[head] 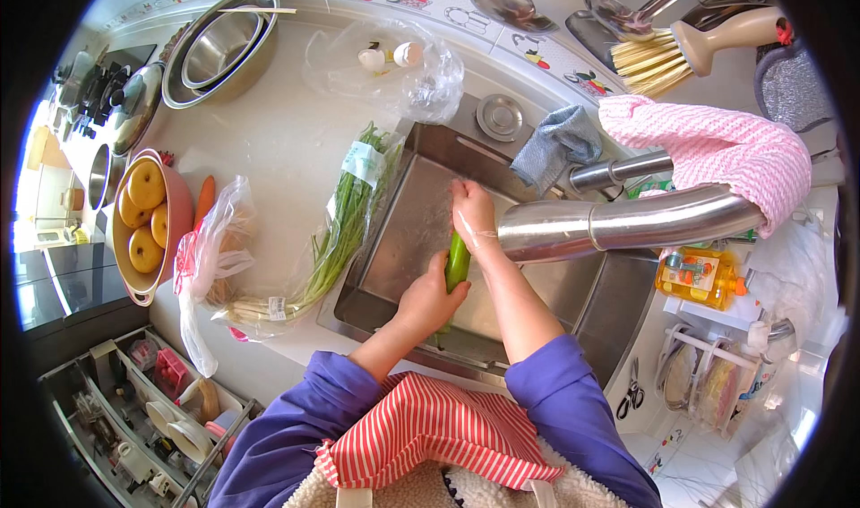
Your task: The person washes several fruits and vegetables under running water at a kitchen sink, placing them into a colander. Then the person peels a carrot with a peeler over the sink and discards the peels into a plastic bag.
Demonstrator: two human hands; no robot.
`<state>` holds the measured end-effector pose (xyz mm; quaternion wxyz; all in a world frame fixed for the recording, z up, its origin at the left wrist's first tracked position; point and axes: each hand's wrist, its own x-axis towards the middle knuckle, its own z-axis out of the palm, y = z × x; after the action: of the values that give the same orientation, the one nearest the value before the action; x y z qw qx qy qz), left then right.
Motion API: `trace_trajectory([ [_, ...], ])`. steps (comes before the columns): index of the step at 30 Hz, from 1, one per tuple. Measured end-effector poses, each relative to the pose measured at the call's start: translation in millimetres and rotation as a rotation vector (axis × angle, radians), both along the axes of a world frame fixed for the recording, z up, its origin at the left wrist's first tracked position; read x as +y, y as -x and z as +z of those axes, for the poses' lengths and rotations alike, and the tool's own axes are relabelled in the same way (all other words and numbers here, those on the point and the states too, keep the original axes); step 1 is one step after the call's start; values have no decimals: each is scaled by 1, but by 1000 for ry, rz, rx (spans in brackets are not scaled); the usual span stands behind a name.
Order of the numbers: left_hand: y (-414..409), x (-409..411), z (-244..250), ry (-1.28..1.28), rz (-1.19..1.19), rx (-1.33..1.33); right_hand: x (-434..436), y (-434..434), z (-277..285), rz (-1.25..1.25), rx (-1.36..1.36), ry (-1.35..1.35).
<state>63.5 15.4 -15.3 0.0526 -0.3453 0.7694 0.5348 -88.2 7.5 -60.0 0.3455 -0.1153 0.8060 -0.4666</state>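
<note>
A smooth, long green vegetable, perhaps a cucumber or a pepper, is held over the stainless steel sink. My left hand grips its nearer part, thumb along one side. Around the far end is my right hand, which hides that tip. Beside my right wrist is the mouth of a thick steel faucet, and the wrist looks wet. Water lies on the sink floor. A bit of green shows below my left hand, too hidden to name.
Left of the sink lie bagged green stalks, a plastic bag, a carrot and a pink basin of yellow fruit. Eggshells sit in clear plastic behind. Scissors lie at right; an open drawer juts out lower left.
</note>
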Motion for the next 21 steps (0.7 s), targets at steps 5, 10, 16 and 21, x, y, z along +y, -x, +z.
trace_trajectory([
  [5,20,-18,-5,-913,341,255,13,7,11,-135,-536,298],
  [10,45,-40,9,-1293,272,385,66,5,-15,-131,-1111,788],
  [16,87,-30,18,-1514,349,279,78,-14,6,-97,-996,958],
  [21,107,-11,2,-398,187,535,86,3,7,-151,-1040,858],
])
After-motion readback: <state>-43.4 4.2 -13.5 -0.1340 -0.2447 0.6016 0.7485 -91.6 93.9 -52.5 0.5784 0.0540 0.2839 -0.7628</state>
